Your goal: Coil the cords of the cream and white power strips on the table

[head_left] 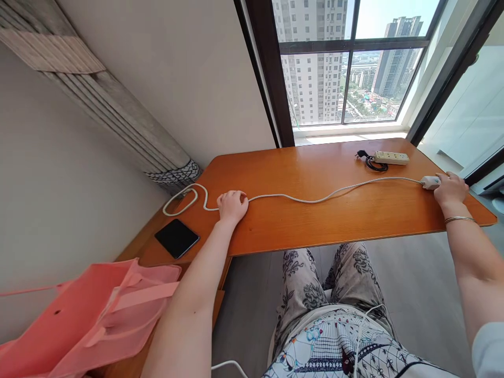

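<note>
Long white cable (311, 202) lies across a glossy orange-brown wooden table (291, 226). The bare left hand (233, 207) curls its fingers closed on it; the bare right hand (451, 190) grips its blocky white plastic end (430, 182), exact type unclear. Light, even tension should straighten it.

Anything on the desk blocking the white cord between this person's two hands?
Nothing visible does. The white cord runs unobstructed along the desk between the left hand and the white block in the right hand. The cream power strip and its black cord lie beyond it, towards the window.
</note>
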Demonstrator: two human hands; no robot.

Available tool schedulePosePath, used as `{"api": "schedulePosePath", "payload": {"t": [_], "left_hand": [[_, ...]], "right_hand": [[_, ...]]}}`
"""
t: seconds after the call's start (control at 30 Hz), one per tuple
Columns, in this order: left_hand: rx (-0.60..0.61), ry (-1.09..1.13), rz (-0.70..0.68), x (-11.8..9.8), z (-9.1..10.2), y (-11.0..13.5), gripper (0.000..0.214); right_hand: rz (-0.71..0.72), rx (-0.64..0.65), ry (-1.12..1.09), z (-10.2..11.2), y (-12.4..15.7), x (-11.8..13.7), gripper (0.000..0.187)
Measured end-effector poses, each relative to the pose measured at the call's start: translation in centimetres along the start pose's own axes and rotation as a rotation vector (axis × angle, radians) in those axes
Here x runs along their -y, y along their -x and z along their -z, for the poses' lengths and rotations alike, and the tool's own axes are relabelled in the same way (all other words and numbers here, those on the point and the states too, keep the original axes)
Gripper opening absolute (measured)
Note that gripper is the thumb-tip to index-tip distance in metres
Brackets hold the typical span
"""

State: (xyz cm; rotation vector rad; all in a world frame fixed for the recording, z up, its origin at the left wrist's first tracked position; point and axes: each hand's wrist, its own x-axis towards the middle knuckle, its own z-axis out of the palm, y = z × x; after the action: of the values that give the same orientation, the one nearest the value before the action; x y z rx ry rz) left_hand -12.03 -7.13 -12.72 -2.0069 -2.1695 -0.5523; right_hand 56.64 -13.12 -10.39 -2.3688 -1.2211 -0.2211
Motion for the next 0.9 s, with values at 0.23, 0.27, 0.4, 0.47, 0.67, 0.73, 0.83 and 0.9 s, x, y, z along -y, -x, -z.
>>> {"api": "schedulePosePath", "payload": {"t": [0.23,0.27,0.4,0.47,0.67,0.73,0.83,0.9], "left_hand": [[-0.023,0.289,-0.261,-8.0,-1.5,2.0,0.028],[-0.012,0.324,-0.293,-9.3,-1.8,2.5,0.029],[0.061,0.414,-0.451,-13.0,-2.5,4.3,0.032],[0.120,0.419,-0.538,-13.8,-2.7,4.9,0.032],[0.156,0.464,-0.557,-13.5,-2.9,5.0,0.030],[0.150,0.465,-0.547,-13.5,-3.0,5.0,0.028],[0.149,0.461,-0.546,-13.6,-3.1,5.0,0.026],[0.153,0.458,-0.548,-13.7,-3.1,5.0,0.026]], "right_hand": [[0.189,0.037,-0.168,-3.3,0.7,7.4,0.044],[0.203,0.055,-0.181,-4.1,0.8,8.7,0.044],[0.258,0.182,-0.188,-6.8,1.0,12.8,0.054],[0.292,0.243,-0.154,-7.6,1.2,14.1,0.061],[0.273,0.327,-0.016,-8.9,1.5,15.9,0.071],[0.263,0.292,0.016,-9.0,1.6,16.1,0.068],[0.245,0.234,-0.010,-8.7,1.9,16.5,0.052],[0.230,0.212,-0.131,-8.3,2.1,16.9,0.045]]}}
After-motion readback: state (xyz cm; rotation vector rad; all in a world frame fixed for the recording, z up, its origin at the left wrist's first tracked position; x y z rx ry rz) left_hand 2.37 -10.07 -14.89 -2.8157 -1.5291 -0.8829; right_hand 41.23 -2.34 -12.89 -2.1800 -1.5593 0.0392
